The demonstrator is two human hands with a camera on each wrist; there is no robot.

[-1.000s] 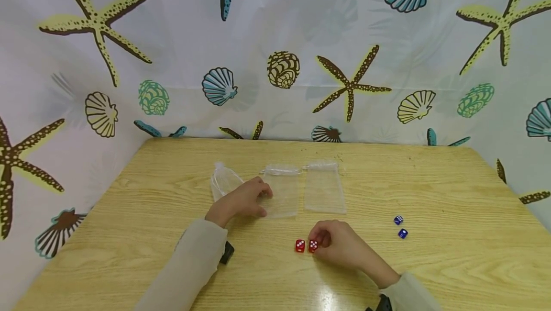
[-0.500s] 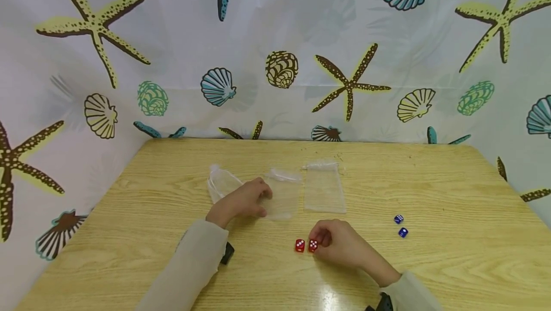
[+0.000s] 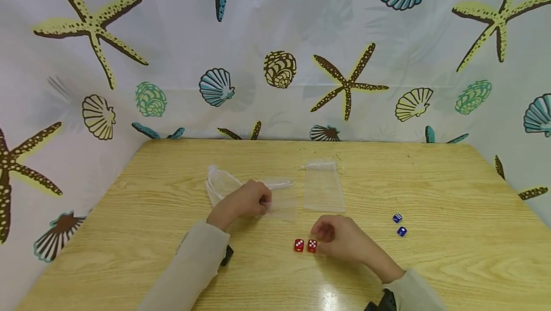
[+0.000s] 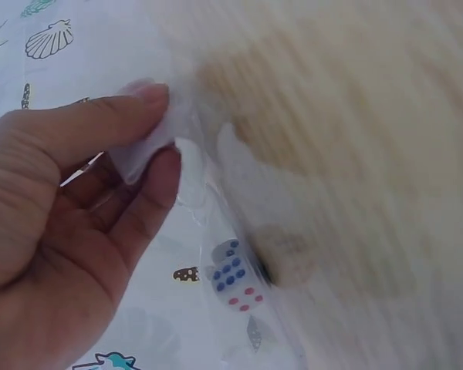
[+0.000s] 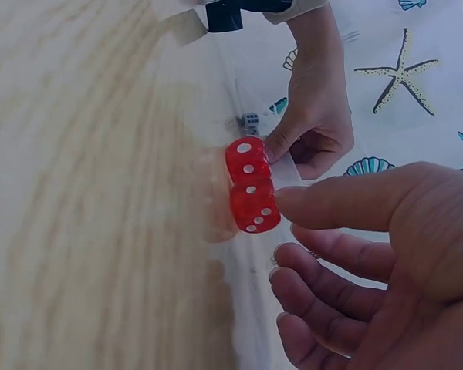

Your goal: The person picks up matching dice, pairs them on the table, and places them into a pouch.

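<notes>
In the head view my left hand [image 3: 249, 201] pinches the near left part of the middle sheer white drawstring pouch [image 3: 281, 198]. Its thumb and fingers squeeze a fold of the thin pouch fabric [image 4: 143, 146] in the left wrist view. Beside that hand, a white die [image 4: 239, 281] with blue and pink dots shows through sheer material. My right hand [image 3: 344, 239] hovers low by two red dice, a left die [image 3: 299, 245] and a right die [image 3: 312, 245]. In the right wrist view its thumb tip is right at a red die [image 5: 255, 206], its other fingers loosely bent.
Another flat sheer pouch [image 3: 324, 189] lies to the right, and a gathered pouch [image 3: 221, 182] sits left, partly behind the left hand. Two blue dice, one farther [image 3: 397, 217] and one nearer [image 3: 402, 231], lie right of the right hand. A patterned curtain [image 3: 275, 62] stands behind the wooden table [image 3: 172, 167].
The left fingers have closed onto the middle pouch, whose top edge has slid left and toward me. The right fingers have lifted slightly off the right red die.
</notes>
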